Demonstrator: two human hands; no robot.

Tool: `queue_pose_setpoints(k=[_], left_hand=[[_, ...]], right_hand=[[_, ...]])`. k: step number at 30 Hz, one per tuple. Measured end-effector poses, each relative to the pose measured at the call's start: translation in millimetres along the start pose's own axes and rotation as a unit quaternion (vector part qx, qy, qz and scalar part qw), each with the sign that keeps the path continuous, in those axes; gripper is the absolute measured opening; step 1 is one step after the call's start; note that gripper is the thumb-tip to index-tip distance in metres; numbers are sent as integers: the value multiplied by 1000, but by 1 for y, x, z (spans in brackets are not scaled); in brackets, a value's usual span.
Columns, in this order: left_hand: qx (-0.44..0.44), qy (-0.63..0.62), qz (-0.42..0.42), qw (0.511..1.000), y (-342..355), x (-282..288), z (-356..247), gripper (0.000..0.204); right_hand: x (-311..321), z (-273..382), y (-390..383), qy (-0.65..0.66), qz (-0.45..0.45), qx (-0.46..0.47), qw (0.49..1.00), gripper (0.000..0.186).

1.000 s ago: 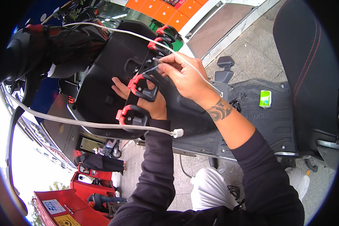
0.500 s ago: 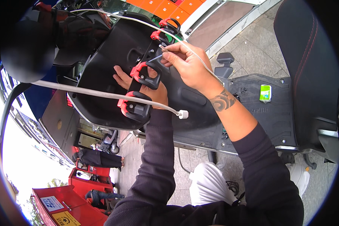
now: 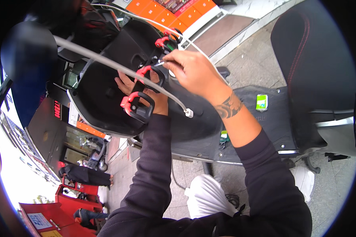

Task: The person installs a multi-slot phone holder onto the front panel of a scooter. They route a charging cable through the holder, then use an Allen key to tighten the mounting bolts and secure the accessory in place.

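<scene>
A black bar with several red and black hooks (image 3: 137, 106) runs across the black front panel (image 3: 103, 93) of a scooter. My left hand (image 3: 156, 100) reaches under the bar from the near side. Its fingers come out beyond the bar and its thumb stands up by a middle hook, so it seems to hold the bar, though the palm is hidden. Above and right of it, my right hand (image 3: 195, 73) pinches a thin metal hex key (image 3: 159, 63), its tip pointing left at the bar between the hooks. Where the tip meets the bar is too small to tell.
A pale cord (image 3: 118, 70) with a white plug (image 3: 189, 113) hangs across the view; a white cable (image 3: 154, 23) passes behind my right hand. On the footboard (image 3: 261, 130) lie a green and white packet (image 3: 262, 102) and a small green item (image 3: 224, 137). The seat (image 3: 316, 67) stands right.
The view has shifted, and the pale cord has swung, now slanting more steeply. My right hand has turned slightly, still pinching the hex key near the bar. The left hand keeps its place under it.
</scene>
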State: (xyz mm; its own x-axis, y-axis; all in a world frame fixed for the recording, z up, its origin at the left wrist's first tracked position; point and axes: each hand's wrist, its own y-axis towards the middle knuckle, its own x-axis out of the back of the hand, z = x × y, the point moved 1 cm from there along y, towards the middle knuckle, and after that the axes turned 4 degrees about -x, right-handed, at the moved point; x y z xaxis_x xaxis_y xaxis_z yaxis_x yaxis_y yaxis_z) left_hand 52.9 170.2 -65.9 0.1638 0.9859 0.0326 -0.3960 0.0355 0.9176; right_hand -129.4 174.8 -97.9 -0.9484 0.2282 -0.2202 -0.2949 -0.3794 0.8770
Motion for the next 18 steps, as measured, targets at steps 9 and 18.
queue_pose_setpoints(k=[9, 18], left_hand=[[57, -82, -19, 995, 3, 3, 3, 39], [104, -173, -30, 979, -5, -6, 9, 23]], right_hand=[[-5, 17, 16, 202, 72, -382, 899, 41], [-9, -2, 11, 304, 7, -412, 859, 45]])
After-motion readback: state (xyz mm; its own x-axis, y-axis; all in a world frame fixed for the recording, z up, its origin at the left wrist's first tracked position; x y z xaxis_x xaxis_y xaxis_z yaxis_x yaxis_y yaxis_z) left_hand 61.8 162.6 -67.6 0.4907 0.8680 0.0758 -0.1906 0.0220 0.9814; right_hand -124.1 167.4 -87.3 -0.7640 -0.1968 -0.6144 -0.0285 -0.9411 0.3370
